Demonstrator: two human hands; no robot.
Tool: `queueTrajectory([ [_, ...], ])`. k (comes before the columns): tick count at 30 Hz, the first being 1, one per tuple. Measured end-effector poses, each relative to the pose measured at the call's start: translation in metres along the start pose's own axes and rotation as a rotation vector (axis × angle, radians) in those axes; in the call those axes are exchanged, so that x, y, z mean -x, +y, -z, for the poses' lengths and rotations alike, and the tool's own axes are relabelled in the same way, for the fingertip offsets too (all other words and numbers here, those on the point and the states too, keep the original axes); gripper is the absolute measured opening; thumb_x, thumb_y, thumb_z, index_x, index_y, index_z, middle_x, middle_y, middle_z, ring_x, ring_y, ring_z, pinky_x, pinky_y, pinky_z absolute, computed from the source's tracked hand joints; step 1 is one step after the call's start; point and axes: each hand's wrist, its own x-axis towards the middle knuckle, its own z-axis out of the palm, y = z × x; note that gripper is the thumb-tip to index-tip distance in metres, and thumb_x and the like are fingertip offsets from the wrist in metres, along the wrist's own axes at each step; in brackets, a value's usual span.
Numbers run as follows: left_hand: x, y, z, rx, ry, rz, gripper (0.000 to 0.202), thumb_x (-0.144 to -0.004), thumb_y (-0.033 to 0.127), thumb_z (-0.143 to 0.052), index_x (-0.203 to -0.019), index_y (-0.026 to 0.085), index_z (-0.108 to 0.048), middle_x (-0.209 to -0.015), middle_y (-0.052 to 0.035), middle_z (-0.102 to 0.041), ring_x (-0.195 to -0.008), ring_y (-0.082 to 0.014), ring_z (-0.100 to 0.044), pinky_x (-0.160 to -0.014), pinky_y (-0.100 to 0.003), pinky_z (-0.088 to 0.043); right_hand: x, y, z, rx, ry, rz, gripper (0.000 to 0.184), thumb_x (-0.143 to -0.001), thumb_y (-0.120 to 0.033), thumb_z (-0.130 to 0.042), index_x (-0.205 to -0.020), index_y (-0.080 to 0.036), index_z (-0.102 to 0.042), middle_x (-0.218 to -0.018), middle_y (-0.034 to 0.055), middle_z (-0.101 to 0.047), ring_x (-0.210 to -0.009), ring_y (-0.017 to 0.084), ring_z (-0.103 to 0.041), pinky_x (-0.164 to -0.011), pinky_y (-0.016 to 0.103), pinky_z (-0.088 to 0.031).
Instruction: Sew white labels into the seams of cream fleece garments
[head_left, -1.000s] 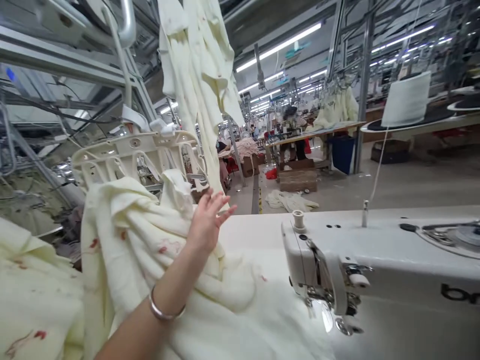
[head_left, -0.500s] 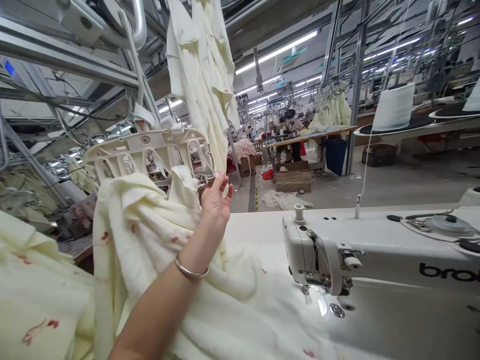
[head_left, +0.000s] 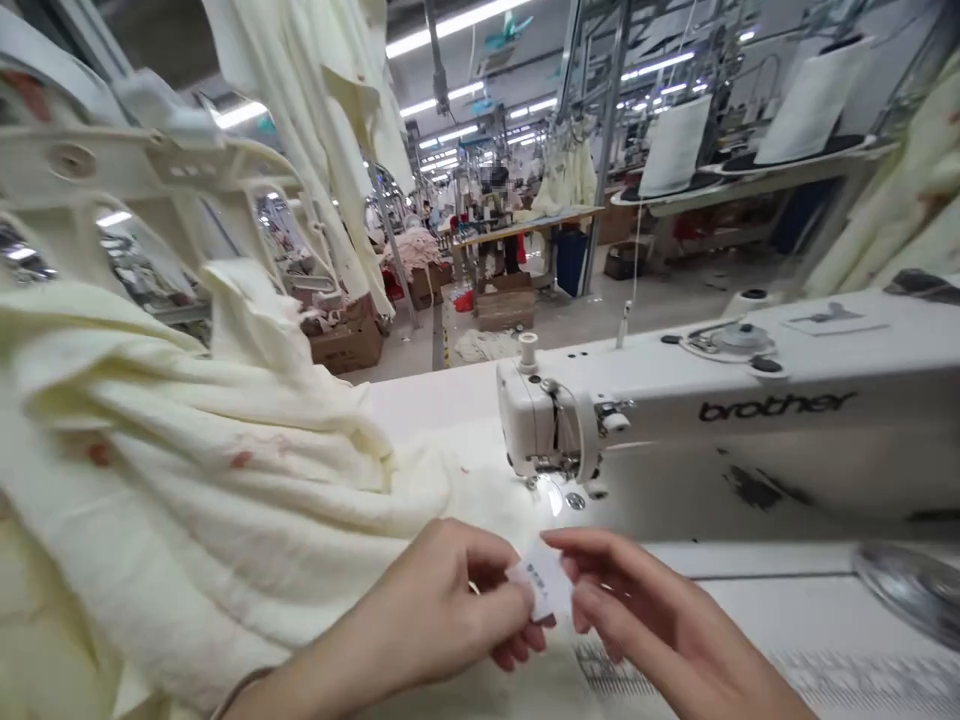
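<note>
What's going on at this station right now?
A person's left hand pinches a small white printed label in front of the sewing machine. The right hand is at the label's other edge; whether it grips it is unclear. Pale yellow cloth with reddish marks lies bunched on the left.

The white label (head_left: 553, 583) is too blurred to read.
</note>
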Motion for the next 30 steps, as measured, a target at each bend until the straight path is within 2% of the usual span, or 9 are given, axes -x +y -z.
queueTrajectory([
  [2,0.006,-0.015,-0.008,-0.023,-0.005,0.042,0.022,-0.078,0.028,-0.053,-0.068,0.011,-0.064,-0.065,-0.0039,-0.063,-0.054,-0.0098,-0.055,-0.055,-0.021,-0.047,-0.007,-0.014,-0.010,-0.159,-0.052,-0.091,0.031,-0.086,-0.050,-0.054,-0.083,-0.019,-0.059,-0.069,0.0000,-0.057,-0.064,0.012,-0.056,-0.056,0.019,-0.046],
  [4,0.005,-0.024,-0.009,-0.059,0.037,0.036,0.023,-0.078,0.032,-0.056,-0.070,0.012,-0.063,-0.067,-0.0034,-0.062,-0.058,-0.0107,-0.055,-0.056,-0.021,-0.046,-0.010,-0.018,-0.019,-0.222,-0.022,-0.141,0.034,-0.084,-0.049,-0.057,-0.070,-0.018,-0.054,-0.065,-0.0019,-0.052,-0.062,0.010,-0.051,-0.057,0.019,-0.042],
  [10,-0.009,-0.028,-0.007,0.111,0.132,0.032,0.031,-0.073,0.043,-0.065,-0.076,0.013,-0.059,-0.064,-0.0021,-0.060,-0.062,-0.0123,-0.057,-0.061,-0.022,-0.046,-0.005,-0.006,-0.023,-0.153,0.109,-0.142,0.034,-0.086,-0.048,-0.054,-0.069,-0.019,-0.054,-0.063,-0.0016,-0.052,-0.061,0.012,-0.051,-0.054,0.021,-0.042],
  [13,-0.025,-0.022,0.000,-0.078,0.189,0.017,0.027,-0.075,0.041,-0.061,-0.072,0.014,-0.059,-0.060,-0.0025,-0.060,-0.058,-0.0133,-0.056,-0.058,-0.023,-0.044,0.000,0.021,-0.026,0.097,0.194,-0.006,0.024,-0.093,-0.041,-0.047,-0.089,-0.020,-0.058,-0.078,0.0004,-0.059,-0.068,0.012,-0.057,-0.059,0.021,-0.046],
  [16,-0.055,-0.026,0.010,-0.446,0.324,-0.052,0.019,-0.078,0.032,-0.056,-0.070,0.016,-0.061,-0.064,-0.0028,-0.063,-0.060,-0.0143,-0.056,-0.059,-0.024,-0.041,0.009,0.061,-0.032,0.602,0.259,0.356,0.021,-0.094,-0.026,-0.044,-0.111,-0.020,-0.056,-0.107,0.0055,-0.063,-0.097,0.019,-0.060,-0.078,0.028,-0.047],
  [18,-0.076,-0.038,0.015,-0.645,0.359,-0.074,0.016,-0.078,0.026,-0.053,-0.070,0.017,-0.062,-0.068,-0.0030,-0.064,-0.064,-0.0153,-0.057,-0.062,-0.025,-0.039,0.016,0.084,-0.034,0.892,0.270,0.530,0.022,-0.092,-0.020,-0.045,-0.111,-0.017,-0.057,-0.118,0.0081,-0.061,-0.113,0.025,-0.054,-0.086,0.034,-0.042],
  [21,-0.097,-0.056,0.017,-0.770,0.356,-0.073,0.016,-0.077,0.022,-0.050,-0.070,0.017,-0.063,-0.073,-0.0045,-0.064,-0.068,-0.0174,-0.056,-0.065,-0.027,-0.038,0.022,0.099,-0.031,1.008,0.263,0.535,0.017,-0.090,-0.015,-0.048,-0.103,-0.017,-0.060,-0.119,0.0077,-0.061,-0.117,0.026,-0.051,-0.092,0.037,-0.036],
  [25,-0.096,-0.055,0.009,-0.654,0.346,-0.045,0.017,-0.079,0.026,-0.049,-0.072,0.017,-0.062,-0.071,-0.0041,-0.064,-0.067,-0.0170,-0.058,-0.063,-0.027,-0.040,0.016,0.092,-0.029,0.870,0.291,0.423,0.015,-0.091,-0.012,-0.044,-0.085,-0.018,-0.056,-0.107,0.0063,-0.062,-0.114,0.026,-0.051,-0.093,0.040,-0.035],
  [30,-0.094,-0.050,-0.008,-0.236,0.175,0.144,0.013,-0.074,0.027,-0.055,-0.066,0.017,-0.057,-0.057,-0.0006,-0.061,-0.052,-0.0141,-0.057,-0.052,-0.023,-0.042,0.008,0.090,-0.029,0.871,0.324,0.347,0.012,-0.091,-0.012,-0.045,-0.082,-0.016,-0.050,-0.103,0.0115,-0.053,-0.107,0.025,-0.050,-0.088,0.038,-0.042],
])
